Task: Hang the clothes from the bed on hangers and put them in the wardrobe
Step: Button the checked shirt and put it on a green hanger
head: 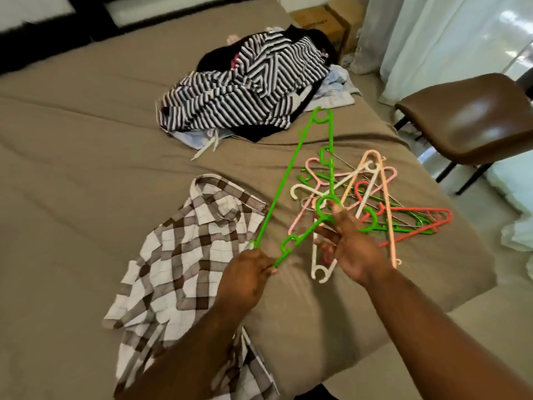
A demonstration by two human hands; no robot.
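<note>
Pinched at its lower corner by left hand (251,272), held at the hook neck between thumb and fingers of right hand (354,249): green hanger (288,180), lifted over bed (72,140). Far left, bare sheet. Checked shirt (184,255) spread flat beside left hand, reaching the near edge. Striped clothes pile (245,90) beyond, mid-bed. Loose hangers (383,197) heaped beneath right hand, close to the right edge. Chair (473,116) apart from bed, floor strip between.
</note>
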